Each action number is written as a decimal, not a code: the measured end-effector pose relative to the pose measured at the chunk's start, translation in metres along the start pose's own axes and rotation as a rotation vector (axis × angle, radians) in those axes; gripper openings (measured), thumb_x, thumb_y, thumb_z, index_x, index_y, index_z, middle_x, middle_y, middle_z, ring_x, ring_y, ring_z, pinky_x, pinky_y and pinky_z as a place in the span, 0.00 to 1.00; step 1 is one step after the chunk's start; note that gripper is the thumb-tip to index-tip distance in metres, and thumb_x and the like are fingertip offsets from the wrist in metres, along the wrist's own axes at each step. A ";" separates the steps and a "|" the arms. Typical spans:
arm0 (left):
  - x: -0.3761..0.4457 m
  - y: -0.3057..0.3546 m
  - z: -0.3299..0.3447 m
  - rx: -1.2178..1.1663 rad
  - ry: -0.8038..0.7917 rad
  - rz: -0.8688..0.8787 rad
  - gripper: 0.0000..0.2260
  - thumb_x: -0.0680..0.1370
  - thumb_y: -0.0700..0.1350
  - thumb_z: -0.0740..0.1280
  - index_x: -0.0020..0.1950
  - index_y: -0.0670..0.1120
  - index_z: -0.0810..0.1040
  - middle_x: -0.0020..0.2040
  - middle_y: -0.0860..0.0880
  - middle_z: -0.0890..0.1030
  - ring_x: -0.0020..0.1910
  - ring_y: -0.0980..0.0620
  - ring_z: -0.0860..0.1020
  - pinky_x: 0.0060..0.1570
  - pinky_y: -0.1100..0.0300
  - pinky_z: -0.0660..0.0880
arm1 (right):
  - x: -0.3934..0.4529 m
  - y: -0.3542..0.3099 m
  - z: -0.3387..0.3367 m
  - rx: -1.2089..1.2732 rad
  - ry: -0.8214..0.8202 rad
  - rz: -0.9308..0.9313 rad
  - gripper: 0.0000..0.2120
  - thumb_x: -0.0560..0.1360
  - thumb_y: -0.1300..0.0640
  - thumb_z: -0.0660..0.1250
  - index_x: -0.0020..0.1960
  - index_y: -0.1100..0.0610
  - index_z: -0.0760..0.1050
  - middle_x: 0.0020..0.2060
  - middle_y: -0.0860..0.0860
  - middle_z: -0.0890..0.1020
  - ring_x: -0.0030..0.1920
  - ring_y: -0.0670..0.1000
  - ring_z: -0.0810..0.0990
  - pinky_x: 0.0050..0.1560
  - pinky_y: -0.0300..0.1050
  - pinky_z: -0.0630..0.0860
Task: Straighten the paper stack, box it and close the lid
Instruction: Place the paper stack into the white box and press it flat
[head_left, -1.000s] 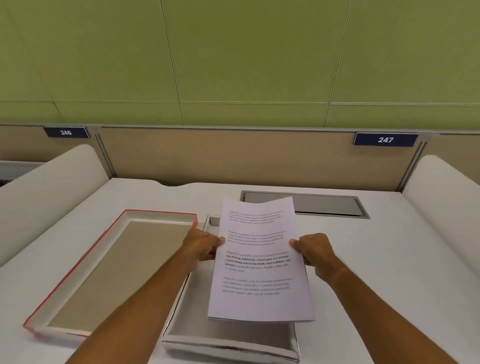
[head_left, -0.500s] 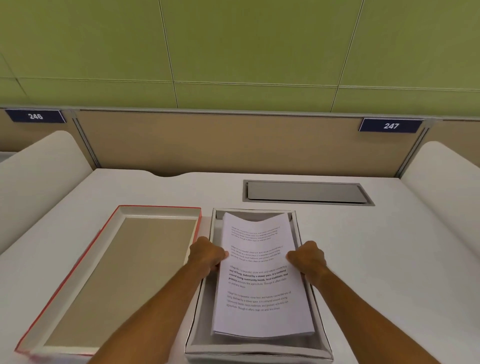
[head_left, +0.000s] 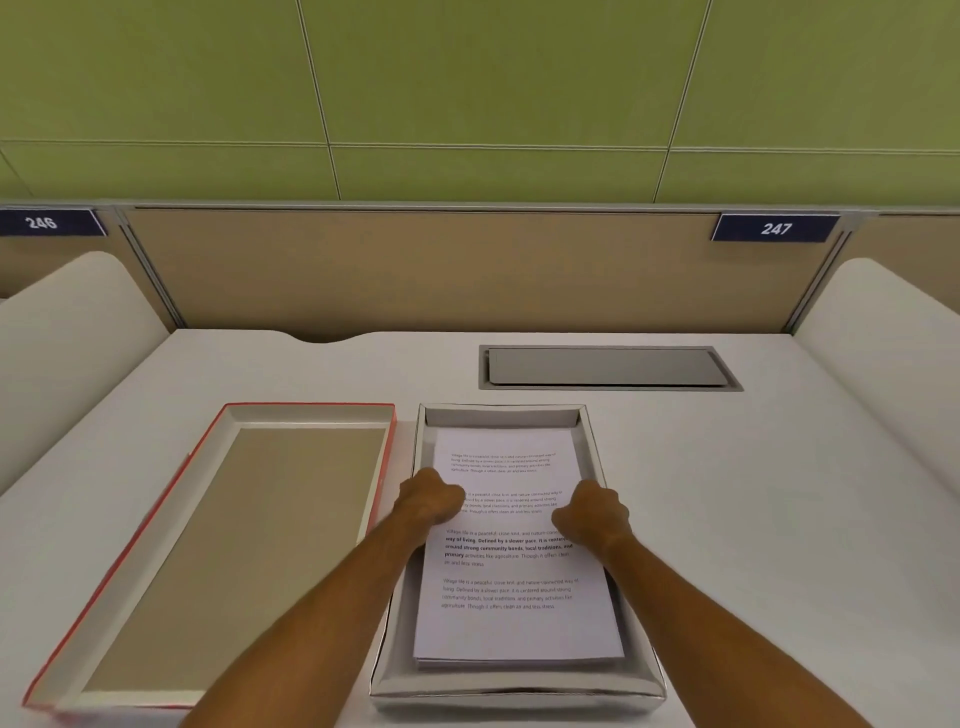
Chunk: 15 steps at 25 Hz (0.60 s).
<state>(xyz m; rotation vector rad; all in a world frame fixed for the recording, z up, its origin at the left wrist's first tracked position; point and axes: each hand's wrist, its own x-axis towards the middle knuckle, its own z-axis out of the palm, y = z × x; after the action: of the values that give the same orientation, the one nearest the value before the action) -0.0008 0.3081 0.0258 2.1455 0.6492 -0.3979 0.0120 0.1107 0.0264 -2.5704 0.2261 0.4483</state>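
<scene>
A white paper stack (head_left: 511, 613) with printed text lies flat inside the shallow silver-grey box (head_left: 498, 415) in the middle of the desk. My left hand (head_left: 431, 500) rests on the stack's left edge with fingers curled down. My right hand (head_left: 592, 512) sits on the right edge in the same way. Whether the fingers still pinch the sheets is hidden. The red-edged lid (head_left: 311, 413) lies upside down to the left of the box, showing its tan inside.
A grey metal cable flap (head_left: 608, 368) is set into the white desk (head_left: 753, 519) behind the box. White curved side dividers (head_left: 883, 332) stand left and right. A tan partition with number plates 246 and 247 closes the back.
The stack was held tilted above the box a second ago. Both hands have lowered it, and it now lies flat inside the box.
</scene>
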 end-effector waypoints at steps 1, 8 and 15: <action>-0.001 0.001 -0.001 -0.019 -0.009 -0.009 0.08 0.77 0.42 0.60 0.54 0.42 0.70 0.48 0.45 0.77 0.48 0.44 0.79 0.44 0.54 0.77 | -0.001 -0.001 0.002 -0.003 -0.011 -0.002 0.06 0.73 0.58 0.66 0.39 0.57 0.71 0.43 0.54 0.80 0.42 0.55 0.79 0.41 0.45 0.74; -0.011 0.001 -0.003 -0.171 -0.019 -0.075 0.17 0.79 0.54 0.59 0.58 0.41 0.72 0.47 0.45 0.77 0.39 0.50 0.75 0.39 0.55 0.72 | -0.007 0.002 -0.006 0.176 -0.045 0.022 0.08 0.73 0.54 0.65 0.41 0.59 0.71 0.40 0.53 0.78 0.42 0.55 0.77 0.42 0.45 0.74; -0.027 -0.002 -0.014 -0.266 -0.142 -0.072 0.30 0.78 0.58 0.61 0.73 0.41 0.62 0.66 0.41 0.74 0.62 0.40 0.73 0.58 0.48 0.70 | -0.021 0.003 -0.014 0.230 -0.106 -0.016 0.16 0.77 0.53 0.63 0.57 0.63 0.74 0.57 0.60 0.81 0.55 0.60 0.80 0.56 0.53 0.80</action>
<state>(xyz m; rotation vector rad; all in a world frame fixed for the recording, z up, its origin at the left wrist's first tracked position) -0.0231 0.3122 0.0462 1.8287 0.6607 -0.4712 -0.0047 0.1022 0.0439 -2.3159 0.2067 0.5192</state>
